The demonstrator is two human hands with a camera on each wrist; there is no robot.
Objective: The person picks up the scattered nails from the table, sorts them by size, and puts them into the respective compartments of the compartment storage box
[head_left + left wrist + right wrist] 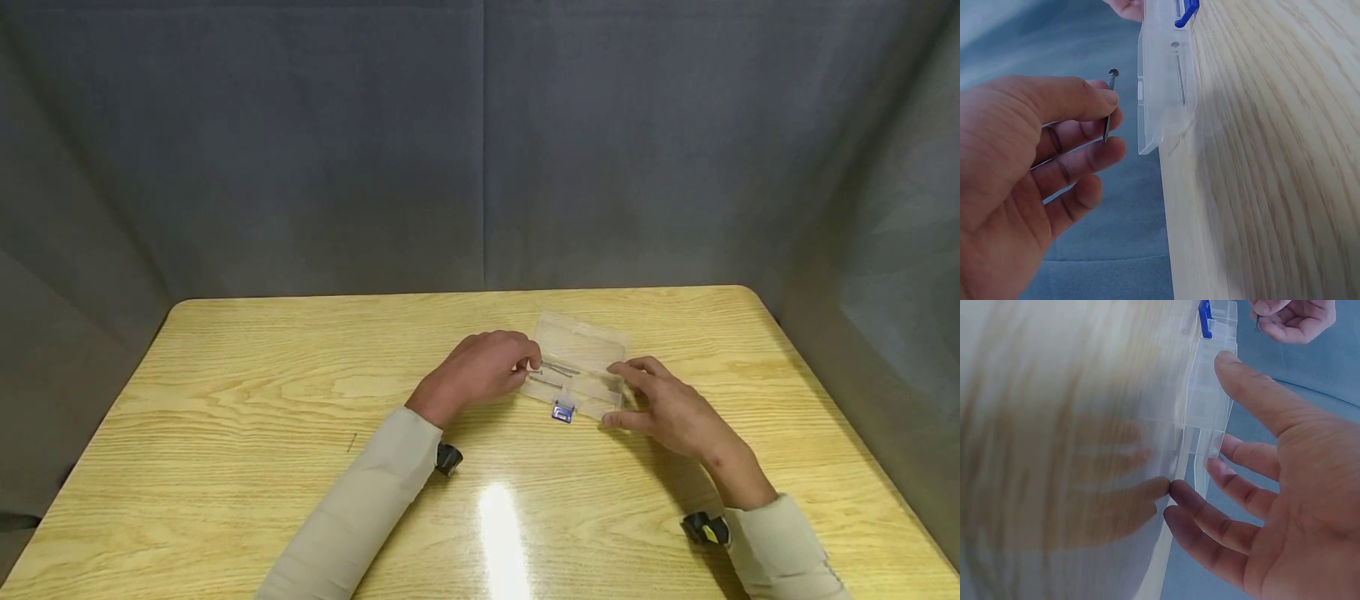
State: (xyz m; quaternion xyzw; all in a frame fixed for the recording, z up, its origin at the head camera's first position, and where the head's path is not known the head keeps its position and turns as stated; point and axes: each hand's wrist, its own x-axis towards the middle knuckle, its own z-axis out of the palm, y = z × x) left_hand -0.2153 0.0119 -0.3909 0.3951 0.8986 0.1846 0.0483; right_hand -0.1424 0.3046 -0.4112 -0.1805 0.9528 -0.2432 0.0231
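The left hand [483,367] was held palm down at the left end of a clear plastic box [581,340], pinching a nail [1112,82] between thumb and index finger while its other fingers curled loosely beneath. The right hand [675,411] came in from the other side, fingers spread and slightly bent, its thumb at the box's near edge and fingertips about its right end, so it rested there rather than clenching (how firmly it pressed, I could not tell)

The box lay with its lid raised on the far side, between the two hands, on the wood-grained table [225,367]. More nails [558,367] lay inside, toward its left end, and a thin nail-like piece [351,442] lay well apart, left of the left forearm. Whether the blue latch [562,412] carried writing was too small to tell
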